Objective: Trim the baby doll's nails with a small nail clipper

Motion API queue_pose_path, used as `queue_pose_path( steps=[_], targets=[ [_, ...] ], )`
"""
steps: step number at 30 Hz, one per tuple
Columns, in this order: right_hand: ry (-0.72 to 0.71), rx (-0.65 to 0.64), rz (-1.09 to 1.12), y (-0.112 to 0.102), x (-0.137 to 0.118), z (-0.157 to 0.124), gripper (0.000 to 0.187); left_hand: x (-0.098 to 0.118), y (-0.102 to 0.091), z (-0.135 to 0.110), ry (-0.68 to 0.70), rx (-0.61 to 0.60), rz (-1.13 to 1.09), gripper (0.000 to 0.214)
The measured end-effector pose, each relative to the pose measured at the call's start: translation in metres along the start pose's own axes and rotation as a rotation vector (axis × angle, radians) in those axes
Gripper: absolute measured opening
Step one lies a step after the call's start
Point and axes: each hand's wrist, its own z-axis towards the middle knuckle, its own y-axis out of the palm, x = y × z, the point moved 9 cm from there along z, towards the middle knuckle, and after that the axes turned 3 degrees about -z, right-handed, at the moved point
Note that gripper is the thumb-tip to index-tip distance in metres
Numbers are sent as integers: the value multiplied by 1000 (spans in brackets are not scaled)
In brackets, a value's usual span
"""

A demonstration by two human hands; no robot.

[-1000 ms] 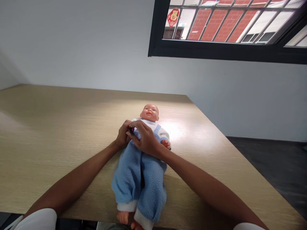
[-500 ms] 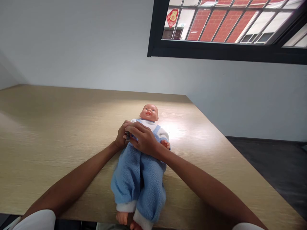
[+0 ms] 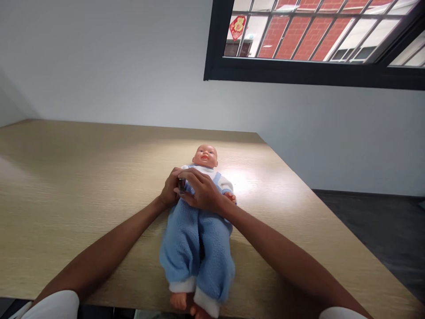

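A big wooden table has a baby doll in blue lying face up on it. The left hand curls by its chest; I can't tell what it grips. The right hand bends over its tummy, fingers pinching a small, dark, shiny thing.

Support: we record a table with a pale, wood-grained top, the grain running mostly crosswise. Its right edge slants outward toward us. We see a bright patch of glare on the surface just right of the load, and dimmer bands toward the far edge. Directly on it we note one baby doll, lying on its back, face up, head toward the far edge, bare feet at the near edge. Its clothing: white top, blue fleece overalls, white ankle cuffs.
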Motion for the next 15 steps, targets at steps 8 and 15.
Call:
queue_pose_path(
  steps=[8,15],
  targets=[
    [220,208,59,-24,50,-13,21,18,5,8,93,2,217,21],
    [392,172,233,-1,49,-10,24,6,-19,12,-54,201,357,16]
  ],
)
